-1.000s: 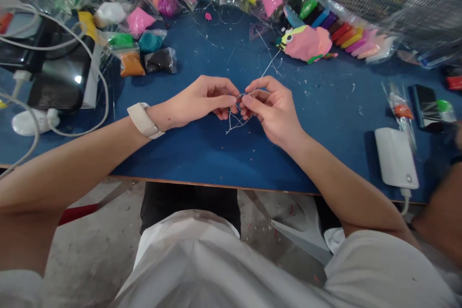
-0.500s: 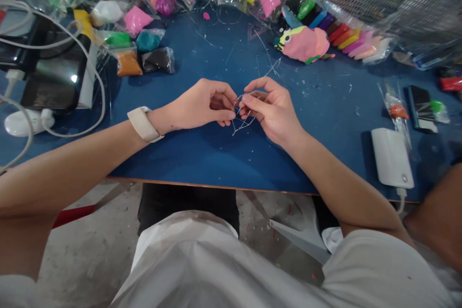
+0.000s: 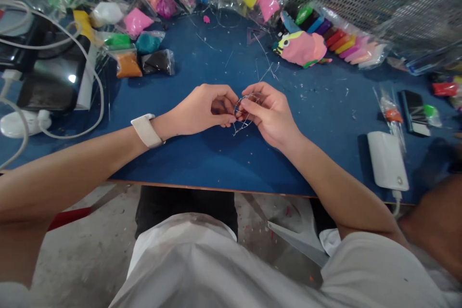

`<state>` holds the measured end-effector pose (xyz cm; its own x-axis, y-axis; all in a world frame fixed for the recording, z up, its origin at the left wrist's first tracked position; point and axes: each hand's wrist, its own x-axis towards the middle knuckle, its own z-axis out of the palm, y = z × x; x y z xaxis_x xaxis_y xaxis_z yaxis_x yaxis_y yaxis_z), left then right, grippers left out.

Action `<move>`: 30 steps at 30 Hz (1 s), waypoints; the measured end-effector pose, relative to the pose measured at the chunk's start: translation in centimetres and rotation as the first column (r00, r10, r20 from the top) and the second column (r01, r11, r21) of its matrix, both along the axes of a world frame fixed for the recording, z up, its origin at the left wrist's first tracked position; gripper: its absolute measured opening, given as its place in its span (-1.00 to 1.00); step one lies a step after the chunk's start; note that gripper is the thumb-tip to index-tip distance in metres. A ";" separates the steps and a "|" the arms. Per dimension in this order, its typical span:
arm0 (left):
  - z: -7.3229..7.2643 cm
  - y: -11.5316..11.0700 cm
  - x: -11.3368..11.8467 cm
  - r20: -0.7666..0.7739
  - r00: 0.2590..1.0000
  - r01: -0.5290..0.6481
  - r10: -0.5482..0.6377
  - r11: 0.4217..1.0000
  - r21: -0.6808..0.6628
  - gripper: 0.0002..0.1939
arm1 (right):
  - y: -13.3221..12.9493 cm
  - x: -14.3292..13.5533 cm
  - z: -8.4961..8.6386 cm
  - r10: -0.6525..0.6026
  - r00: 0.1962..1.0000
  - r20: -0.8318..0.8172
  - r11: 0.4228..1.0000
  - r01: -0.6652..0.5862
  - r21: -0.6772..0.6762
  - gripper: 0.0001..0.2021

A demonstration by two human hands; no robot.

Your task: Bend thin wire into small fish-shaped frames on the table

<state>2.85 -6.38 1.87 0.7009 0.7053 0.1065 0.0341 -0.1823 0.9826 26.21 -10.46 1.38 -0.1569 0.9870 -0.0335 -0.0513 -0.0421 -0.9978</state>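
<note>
Between my hands, a small frame of thin twisted silver wire (image 3: pixel 242 126) is held just above the blue table (image 3: pixel 202 159). My left hand (image 3: pixel 211 108) pinches its left side between thumb and fingertips. The thumb and forefinger of my right hand (image 3: pixel 269 110) are closed on the upper right of the frame, covering part of it. The wire makes a rounded outline with strands crossing inside and a pointed end hanging low. Beyond my right hand, a pink clay fish (image 3: pixel 302 48) with a yellow face lies on the table.
Bagged clay in many colours, such as an orange pack (image 3: pixel 129 64) and a black pack (image 3: pixel 158 61), lines the back and left. A black power bank (image 3: pixel 50 86) with white cables lies left. At right are a white power bank (image 3: pixel 388 160) and another person's arm (image 3: pixel 436 221).
Both hands keep their pinch on the wire frame. My right hand has tilted slightly, and less loose wire shows above it. The view has shifted a little.
</note>
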 end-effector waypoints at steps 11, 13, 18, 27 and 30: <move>0.2 0.2 -0.2 -0.003 0.999 0.041 -0.041 0.999 -0.029 -0.67 | 0.1 0.3 0.5 0.050 0.999 -0.010 0.999 -0.050 -0.022 -0.55; 0.1 0.3 -0.2 -0.004 0.999 0.045 -0.046 0.998 -0.045 -0.66 | 0.1 0.4 0.5 0.053 0.998 -0.016 0.998 -0.054 -0.034 -0.54; -0.1 0.3 -0.2 -0.001 0.999 0.036 -0.036 0.998 -0.046 -0.69 | 0.2 0.3 0.5 0.050 0.999 -0.015 0.998 -0.050 -0.048 -0.51; -0.1 0.3 -0.1 0.034 0.999 0.029 -0.027 0.997 -0.074 -0.70 | 0.1 0.3 0.2 0.052 0.998 0.020 0.998 -0.052 0.038 -0.54; -0.1 0.4 -0.1 0.034 0.999 0.024 -0.022 0.997 -0.078 -0.71 | 0.0 0.4 0.4 0.050 0.997 0.061 0.997 -0.054 0.060 -0.52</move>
